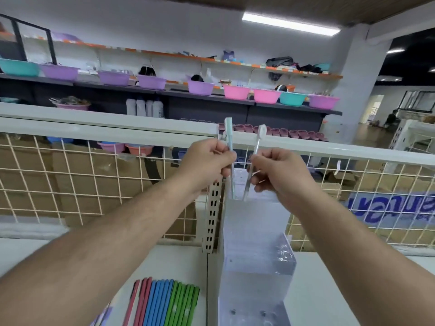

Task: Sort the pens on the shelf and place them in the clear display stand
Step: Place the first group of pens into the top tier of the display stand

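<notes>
Firstly, surroundings: a white wire grid (70, 184) spans mid-frame, with cardboard boxes (131, 182) stacked behind it. A slotted upright (213, 220) stands at centre, just left of the clear display stand (256, 255). Coloured basins (150, 82) line the far shelving in the upper half.

Lower centre: a row of pens (164, 302), red, blue and green, lies side by side on the white shelf (329, 290), long axes running toward the grid.

Centre frame, above the stand: the left hand (207, 161) has its fingers curled round a teal-capped pen (228, 128), near upright, cap up. The right hand (280, 172) pinches a white pen (259, 137), which leans with its top toward the right. Both lower ends reach the stand's top edge; whether they are inside it cannot be told.
</notes>
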A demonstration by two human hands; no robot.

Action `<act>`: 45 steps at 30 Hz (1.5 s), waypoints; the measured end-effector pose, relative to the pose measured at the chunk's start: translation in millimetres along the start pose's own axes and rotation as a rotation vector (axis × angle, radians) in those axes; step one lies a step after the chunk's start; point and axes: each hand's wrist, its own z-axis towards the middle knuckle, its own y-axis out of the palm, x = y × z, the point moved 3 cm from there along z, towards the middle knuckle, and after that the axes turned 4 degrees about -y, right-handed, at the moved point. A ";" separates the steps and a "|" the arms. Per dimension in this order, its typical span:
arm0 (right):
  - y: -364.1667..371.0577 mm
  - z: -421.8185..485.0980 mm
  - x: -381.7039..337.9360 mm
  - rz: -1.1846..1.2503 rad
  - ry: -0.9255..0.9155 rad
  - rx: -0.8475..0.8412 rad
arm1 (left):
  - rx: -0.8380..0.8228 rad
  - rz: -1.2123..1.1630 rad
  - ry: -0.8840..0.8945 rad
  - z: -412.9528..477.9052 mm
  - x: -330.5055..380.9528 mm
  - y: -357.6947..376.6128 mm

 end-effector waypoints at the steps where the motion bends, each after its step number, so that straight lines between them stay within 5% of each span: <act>1: -3.4 7.8 -1.2 -0.011 -0.003 0.031 | 0.005 0.008 0.018 7.2 3.3 2.0; 14: -6.4 58.9 1.3 -0.134 -0.034 0.186 | 0.109 0.145 0.119 56.6 8.2 16.6; 45: -5.6 57.4 6.6 -0.184 -0.031 0.234 | 0.095 0.439 0.099 59.1 -28.6 23.3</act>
